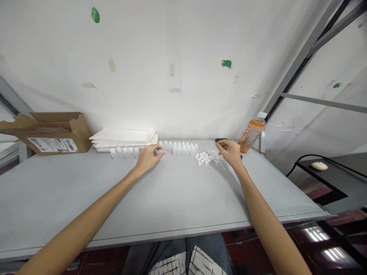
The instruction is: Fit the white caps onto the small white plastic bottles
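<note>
My left hand (148,157) is closed around a small translucent white bottle (159,151), mostly hidden by the fingers. To its left stands a row of similar bottles with thin tips on top (123,152); to its right are more small bottles without such tips (179,148). My right hand (230,152) is raised over a tangle of thin white strips (217,157), thumb and fingers drawn together. Whatever they hold, if anything, is too small to make out. Several small white caps (202,157) lie just left of the strips.
An open cardboard box (54,133) sits at the back left, beside a stack of white boards or envelopes (123,137). An orange drink bottle (252,133) leans behind my right hand, near a dark object (220,139). The grey table (172,198) meets a white wall.
</note>
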{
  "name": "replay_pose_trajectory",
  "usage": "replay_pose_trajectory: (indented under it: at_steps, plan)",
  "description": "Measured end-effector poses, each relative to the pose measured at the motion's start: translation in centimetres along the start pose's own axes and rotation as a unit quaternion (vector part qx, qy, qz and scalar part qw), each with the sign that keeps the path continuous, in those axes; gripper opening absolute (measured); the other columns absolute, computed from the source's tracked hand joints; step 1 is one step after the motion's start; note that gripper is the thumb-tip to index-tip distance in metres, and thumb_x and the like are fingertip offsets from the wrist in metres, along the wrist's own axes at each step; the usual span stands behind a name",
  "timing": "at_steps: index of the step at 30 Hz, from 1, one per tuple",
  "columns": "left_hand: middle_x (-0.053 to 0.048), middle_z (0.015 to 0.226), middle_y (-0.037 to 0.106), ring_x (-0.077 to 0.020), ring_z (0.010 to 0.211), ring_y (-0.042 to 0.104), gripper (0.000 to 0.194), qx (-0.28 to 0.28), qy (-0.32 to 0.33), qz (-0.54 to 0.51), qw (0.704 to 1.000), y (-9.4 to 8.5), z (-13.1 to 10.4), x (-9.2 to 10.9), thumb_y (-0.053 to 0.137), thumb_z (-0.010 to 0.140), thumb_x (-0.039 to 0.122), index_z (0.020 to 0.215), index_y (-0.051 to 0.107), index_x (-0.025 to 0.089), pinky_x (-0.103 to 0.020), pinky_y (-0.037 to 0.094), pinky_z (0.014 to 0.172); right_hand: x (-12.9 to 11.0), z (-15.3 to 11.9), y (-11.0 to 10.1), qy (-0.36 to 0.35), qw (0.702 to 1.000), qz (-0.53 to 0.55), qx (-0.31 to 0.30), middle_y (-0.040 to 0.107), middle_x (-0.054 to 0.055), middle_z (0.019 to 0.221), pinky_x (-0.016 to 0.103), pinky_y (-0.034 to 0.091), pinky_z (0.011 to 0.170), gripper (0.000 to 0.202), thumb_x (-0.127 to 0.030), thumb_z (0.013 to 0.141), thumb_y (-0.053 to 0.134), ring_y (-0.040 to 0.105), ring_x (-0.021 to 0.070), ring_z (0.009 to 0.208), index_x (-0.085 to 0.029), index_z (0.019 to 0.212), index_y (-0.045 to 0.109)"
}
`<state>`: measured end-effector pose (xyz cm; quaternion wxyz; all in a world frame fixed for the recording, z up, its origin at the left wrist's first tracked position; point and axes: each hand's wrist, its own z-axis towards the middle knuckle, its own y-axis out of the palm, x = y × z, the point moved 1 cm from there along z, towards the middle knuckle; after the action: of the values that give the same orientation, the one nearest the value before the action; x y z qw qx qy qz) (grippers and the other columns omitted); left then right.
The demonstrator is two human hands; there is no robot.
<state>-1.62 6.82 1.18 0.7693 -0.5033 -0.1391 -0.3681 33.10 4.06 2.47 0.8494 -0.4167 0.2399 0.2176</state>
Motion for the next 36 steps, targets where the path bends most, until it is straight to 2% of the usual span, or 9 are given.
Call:
replay_pose_trajectory:
  at_steps: [5, 10, 13, 21, 24, 29, 32, 36]
  plan:
    - [-0.003, 0.066, 0.07, -0.0219, 0.067, 0.065, 0.032, -0.034, -0.044, -0.02, 0.998, 0.3, -0.3, -0.5, 0.064, 0.072, 0.049, 0.081, 0.07, 0.019, -0.031, 0.046, 0.067, 0.8, 0.1, -0.7, 0.045, 0.995, -0.062, -0.06, 0.069, 0.001, 0.061, 0.027, 0.046, 0.06, 0.016, -0.029, 0.075, 0.059, 0.064, 0.0166, 0.054, -0.02, 0.074, 0.072]
    - [-0.004, 0.07, 0.07, -0.0211, 0.065, 0.062, 0.035, -0.015, -0.02, 0.008, 1.0, 0.9, -0.9, -0.2, 0.062, 0.075, 0.054, 0.079, 0.072, 0.02, -0.029, 0.043, 0.06, 0.8, -0.3, -0.5, 0.048, 0.979, -0.144, -0.137, 0.073, 0.001, 0.075, 0.026, 0.04, 0.058, 0.013, -0.031, 0.072, 0.064, 0.065, 0.0187, 0.068, -0.024, 0.071, 0.074]
    - [-0.003, 0.065, 0.067, -0.0198, 0.062, 0.059, 0.036, -0.02, -0.008, 0.033, 0.999, 1.2, -1.1, 0.0, 0.055, 0.081, 0.053, 0.076, 0.07, 0.02, -0.028, 0.04, 0.057, 0.6, -0.4, -0.5, 0.055, 0.976, -0.156, -0.142, 0.074, 0.002, 0.077, 0.026, 0.037, 0.056, 0.014, -0.031, 0.073, 0.062, 0.066, 0.0199, 0.074, -0.025, 0.074, 0.075]
    - [-0.002, 0.072, 0.066, -0.0173, 0.062, 0.056, 0.033, -0.012, 0.02, 0.062, 0.998, 0.8, -1.7, 0.9, 0.052, 0.086, 0.049, 0.075, 0.067, 0.021, -0.027, 0.036, 0.057, 1.9, -0.2, -1.0, 0.055, 0.979, -0.108, -0.164, 0.071, 0.001, 0.068, 0.025, 0.044, 0.063, 0.017, -0.019, 0.066, 0.062, 0.064, 0.0167, 0.065, -0.021, 0.077, 0.075]
    - [-0.002, 0.072, 0.064, -0.0162, 0.061, 0.054, 0.033, -0.001, 0.057, 0.089, 0.994, 0.5, -2.5, 1.2, 0.05, 0.089, 0.047, 0.076, 0.066, 0.021, -0.026, 0.034, 0.055, 2.0, -0.1, -1.1, 0.058, 0.983, -0.09, -0.15, 0.07, 0.002, 0.067, 0.026, 0.045, 0.062, 0.019, -0.017, 0.067, 0.06, 0.064, 0.0164, 0.063, -0.02, 0.079, 0.075]
    - [-0.004, 0.077, 0.065, -0.0147, 0.064, 0.055, 0.034, 0.022, 0.148, 0.132, 0.98, 0.5, -3.4, 1.1, 0.047, 0.093, 0.041, 0.076, 0.066, 0.019, -0.026, 0.031, 0.054, 2.1, 0.2, -1.3, 0.062, 0.993, -0.051, -0.084, 0.068, 0.003, 0.063, 0.026, 0.045, 0.057, 0.021, -0.023, 0.07, 0.058, 0.062, 0.0161, 0.058, -0.017, 0.081, 0.075]
    - [-0.003, 0.074, 0.063, -0.0137, 0.062, 0.053, 0.034, 0.046, 0.15, 0.123, 0.98, 0.7, -3.3, 0.8, 0.048, 0.093, 0.041, 0.075, 0.065, 0.018, -0.025, 0.031, 0.054, 2.0, 0.2, -1.1, 0.091, 0.993, 0.017, -0.067, 0.064, 0.004, 0.058, 0.024, 0.043, 0.048, 0.025, -0.029, 0.07, 0.059, 0.057, 0.015, 0.052, -0.014, 0.083, 0.074]
    - [-0.001, 0.069, 0.06, -0.0125, 0.059, 0.05, 0.035, 0.047, 0.122, 0.107, 0.986, 0.8, -3.1, 0.6, 0.049, 0.092, 0.041, 0.071, 0.063, 0.018, -0.025, 0.031, 0.054, 1.2, 0.0, -0.9, 0.137, 0.976, 0.156, -0.059, 0.058, 0.002, 0.054, 0.022, 0.04, 0.039, 0.028, -0.033, 0.067, 0.063, 0.051, 0.012, 0.046, -0.012, 0.083, 0.071]
